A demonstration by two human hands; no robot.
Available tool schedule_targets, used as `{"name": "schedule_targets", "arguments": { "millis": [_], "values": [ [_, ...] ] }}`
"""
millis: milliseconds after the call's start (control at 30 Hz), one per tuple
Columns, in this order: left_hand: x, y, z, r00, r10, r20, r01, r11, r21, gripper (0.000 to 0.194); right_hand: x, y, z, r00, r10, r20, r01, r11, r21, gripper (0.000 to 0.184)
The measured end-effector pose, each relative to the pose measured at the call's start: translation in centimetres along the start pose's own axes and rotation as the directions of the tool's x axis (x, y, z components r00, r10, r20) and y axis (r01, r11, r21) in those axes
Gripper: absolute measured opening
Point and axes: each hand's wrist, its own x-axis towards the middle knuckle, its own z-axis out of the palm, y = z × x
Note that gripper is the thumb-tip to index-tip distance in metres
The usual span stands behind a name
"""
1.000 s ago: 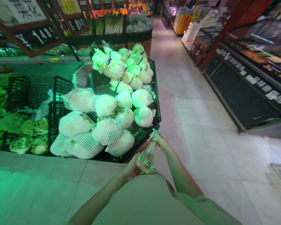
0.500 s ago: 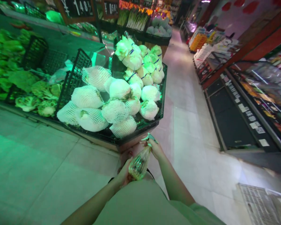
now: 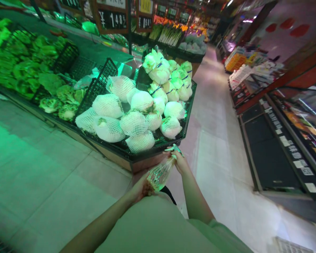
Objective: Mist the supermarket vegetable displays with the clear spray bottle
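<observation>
A clear plastic bag [image 3: 161,173] is stretched between my two hands, close to my body. Its gathered top is pinched by my right hand [image 3: 178,160], where a pale green and white piece sticks out above the fingers. My left hand [image 3: 143,188] cups the bag's lower end from the left, its fingers curled underneath. What lies inside is brownish and too unclear to name. Just beyond my hands, net-wrapped pale cabbages [image 3: 135,123] fill the front corner of a black produce stand [image 3: 131,154].
Banded cabbages [image 3: 177,82] sit behind the wrapped ones. Leafy greens [image 3: 28,66] and a black crate [image 3: 102,73] occupy the stand's left side. Price signs [image 3: 113,19] hang above. A tiled aisle [image 3: 213,140] runs along the right, bordered by a dark display case [image 3: 274,151].
The view has turned slightly left and up, so the stand appears shifted right. Both hands still hold the bag, which now sits a little higher and more tilted.
</observation>
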Motion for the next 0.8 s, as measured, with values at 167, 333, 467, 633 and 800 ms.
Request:
{"name": "schedule_targets", "arguments": {
  "millis": [167,333,467,633,800],
  "values": [
    [3.8,2.0,3.5,0.999,0.042,-0.006,-0.042,0.998,0.039,0.049,3.6,-2.6,-3.9,0.998,-0.027,0.055,0.026,1.0,0.015,0.018],
    [6.7,5.0,9.3,0.996,0.06,0.066,-0.065,0.994,0.084,0.044,6.7,-4.0,-8.7,0.986,0.027,0.166,-0.037,0.998,0.059,0.013],
    [10.4,6.3,12.4,0.974,0.05,0.222,-0.111,0.956,0.271,0.052,8.1,-3.9,-12.2,0.946,0.075,0.316,-0.138,0.974,0.182,0.019],
    [15.1,6.2,14.7,0.968,-0.022,0.248,-0.073,0.928,0.366,0.051,9.9,-2.9,-16.5,0.913,0.202,0.355,-0.273,0.948,0.165,0.021],
    [17.8,6.3,17.4,0.985,-0.026,0.17,-0.034,0.941,0.338,0.046,12.3,-2.1,-20.3,0.9,0.286,0.328,-0.311,0.95,0.025,0.011]
  ]
}}
